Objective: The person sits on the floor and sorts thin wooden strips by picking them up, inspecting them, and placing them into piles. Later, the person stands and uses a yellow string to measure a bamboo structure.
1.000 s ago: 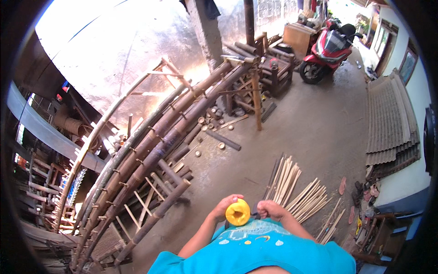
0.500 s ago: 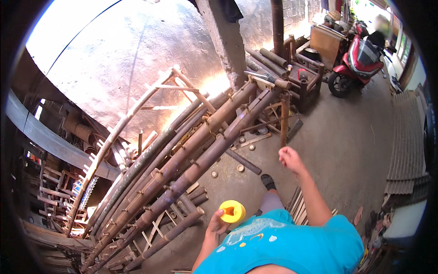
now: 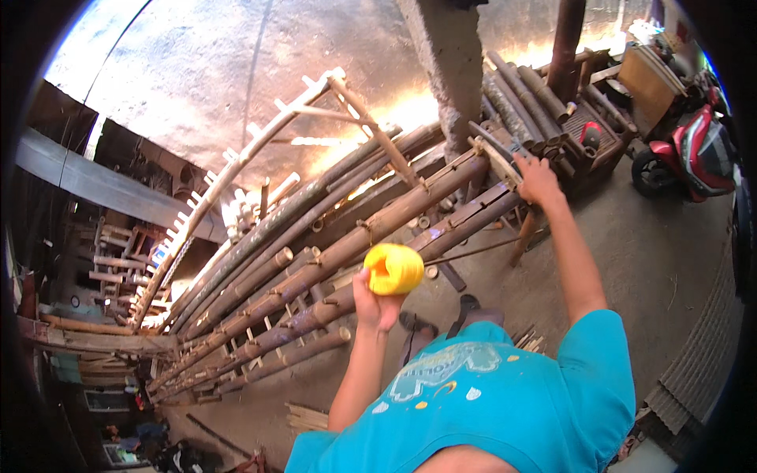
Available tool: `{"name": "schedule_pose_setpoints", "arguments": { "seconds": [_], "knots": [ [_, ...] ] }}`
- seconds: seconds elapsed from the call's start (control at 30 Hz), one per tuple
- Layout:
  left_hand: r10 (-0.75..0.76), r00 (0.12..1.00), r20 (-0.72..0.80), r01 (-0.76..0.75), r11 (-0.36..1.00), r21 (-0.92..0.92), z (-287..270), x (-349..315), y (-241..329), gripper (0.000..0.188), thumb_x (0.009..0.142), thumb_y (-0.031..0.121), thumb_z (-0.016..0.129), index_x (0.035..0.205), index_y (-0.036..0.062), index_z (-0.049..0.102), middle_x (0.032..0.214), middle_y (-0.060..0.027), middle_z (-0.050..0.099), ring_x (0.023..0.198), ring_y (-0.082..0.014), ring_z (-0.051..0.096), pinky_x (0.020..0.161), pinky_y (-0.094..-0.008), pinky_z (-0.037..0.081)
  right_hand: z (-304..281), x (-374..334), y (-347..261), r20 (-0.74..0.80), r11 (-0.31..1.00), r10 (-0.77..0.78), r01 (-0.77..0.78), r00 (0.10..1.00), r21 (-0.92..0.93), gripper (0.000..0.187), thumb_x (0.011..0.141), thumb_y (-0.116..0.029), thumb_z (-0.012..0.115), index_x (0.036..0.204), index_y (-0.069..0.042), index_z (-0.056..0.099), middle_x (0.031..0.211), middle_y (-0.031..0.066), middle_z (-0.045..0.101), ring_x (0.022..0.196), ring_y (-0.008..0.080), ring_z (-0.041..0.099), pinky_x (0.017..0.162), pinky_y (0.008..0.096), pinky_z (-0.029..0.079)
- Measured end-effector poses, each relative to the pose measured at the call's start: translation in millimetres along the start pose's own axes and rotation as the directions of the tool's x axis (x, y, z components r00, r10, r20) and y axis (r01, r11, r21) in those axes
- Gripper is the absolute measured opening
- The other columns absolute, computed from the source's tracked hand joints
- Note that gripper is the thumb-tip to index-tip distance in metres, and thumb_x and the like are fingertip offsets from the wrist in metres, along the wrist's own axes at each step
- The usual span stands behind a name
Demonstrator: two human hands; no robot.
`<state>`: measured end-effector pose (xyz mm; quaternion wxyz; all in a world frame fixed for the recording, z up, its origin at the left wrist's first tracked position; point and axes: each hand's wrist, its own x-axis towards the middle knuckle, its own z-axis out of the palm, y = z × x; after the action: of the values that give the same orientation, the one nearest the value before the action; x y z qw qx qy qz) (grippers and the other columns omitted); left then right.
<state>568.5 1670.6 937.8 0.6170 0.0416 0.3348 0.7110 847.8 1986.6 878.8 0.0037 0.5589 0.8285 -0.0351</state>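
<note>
In my left hand (image 3: 380,307) is a bright yellow roll (image 3: 406,268), ridged outside and hollow in the middle, with my fingers and thumb closed on its lower side. My right hand (image 3: 540,183) reaches to the far end of a long bamboo frame (image 3: 315,272). Its fingers curl at a dark, long tool (image 3: 497,140) lying along the wooden end piece (image 3: 495,162). The fingers hide what is inside them. Along the frame run thick bamboo poles with short pegs.
A curved bamboo ladder-like piece (image 3: 229,169) leans by the wall. Cut bamboo poles (image 3: 544,94) rest on a bench behind a concrete post (image 3: 449,71). At right stands a red motorbike (image 3: 702,150). Corrugated sheets (image 3: 702,347) lie on the floor, lower right.
My right hand has moved forward from open air to the frame's far end and the tool there. The yellow roll has risen with my left hand, now over the poles. The view has shifted.
</note>
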Motion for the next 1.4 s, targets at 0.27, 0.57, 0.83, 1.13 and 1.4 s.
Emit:
{"name": "schedule_pose_setpoints", "arguments": {
  "seconds": [0.27, 0.57, 0.83, 1.13, 1.4],
  "knots": [
    [0.097, 0.994, -0.056, -0.101, 0.992, -0.079, 28, 52, 15, 0.051, 0.087, 0.05, 0.048, 0.122, 0.0132, 0.055, 0.116, -0.0064, 0.061, 0.103, -0.0243, 0.06, 0.085, -0.0417, 0.05, -3, -36, 24, -0.181, 0.893, 0.027, 0.057, 0.983, 0.446, 0.057, 0.081, -0.017, 0.052, 0.137, -0.01, 0.042, 0.101, 0.0267, 0.059, 0.094, 0.0421, 0.057, 0.088, 0.0481, 0.045],
    [0.069, 0.994, 0.081, -0.067, 0.997, -0.024, 24, 98, 23, 0.045, 0.083, 0.031, 0.06, 0.119, 0.0049, 0.055, 0.111, -0.0094, 0.064, 0.102, -0.0237, 0.062, 0.092, -0.0394, 0.049, -69, -167, -48, 0.152, 0.382, -0.369, 0.001, 0.917, 0.924, 0.04, 0.084, -0.024, 0.068, 0.12, -0.009, 0.061, 0.097, 0.0101, 0.068, 0.084, 0.0152, 0.063, 0.079, 0.0289, 0.049],
    [0.005, 0.977, 0.213, -0.047, 0.98, 0.192, 33, 113, 21, 0.048, 0.082, 0.03, 0.06, 0.121, 0.002, 0.053, 0.112, -0.0105, 0.062, 0.102, -0.0221, 0.061, 0.092, -0.0371, 0.048, -77, -153, -48, 0.076, 0.402, -0.359, 0.081, 0.93, 0.912, 0.036, 0.085, -0.022, 0.065, 0.118, -0.008, 0.061, 0.074, 0.0069, 0.059, 0.066, 0.0112, 0.053, 0.063, 0.0285, 0.046],
    [-0.041, 0.959, 0.282, -0.084, 0.906, 0.416, 45, 107, -2, 0.064, 0.077, 0.023, 0.069, 0.13, 0.0056, 0.036, 0.116, -0.0096, 0.053, 0.109, -0.0213, 0.055, 0.093, -0.0362, 0.046, -63, -109, -94, -0.005, 0.33, -0.319, 0.116, 0.948, 0.937, 0.039, 0.088, -0.026, 0.061, 0.123, -0.008, 0.058, 0.076, 0.009, 0.062, 0.069, 0.0131, 0.057, 0.067, 0.0301, 0.047],
    [-0.052, 0.954, 0.295, -0.11, 0.855, 0.508, 48, 67, 25, 0.079, 0.07, 0.028, 0.073, 0.134, 0.0027, 0.036, 0.121, -0.0148, 0.054, 0.111, -0.0257, 0.056, 0.096, -0.0389, 0.046, -52, -57, -42, -0.297, 0.658, -0.056, 0.258, 0.953, 0.707, 0.042, 0.086, -0.033, 0.064, 0.119, -0.007, 0.06, 0.107, 0.0203, 0.065, 0.097, 0.0351, 0.063, 0.081, 0.039, 0.051]
  ]
}}
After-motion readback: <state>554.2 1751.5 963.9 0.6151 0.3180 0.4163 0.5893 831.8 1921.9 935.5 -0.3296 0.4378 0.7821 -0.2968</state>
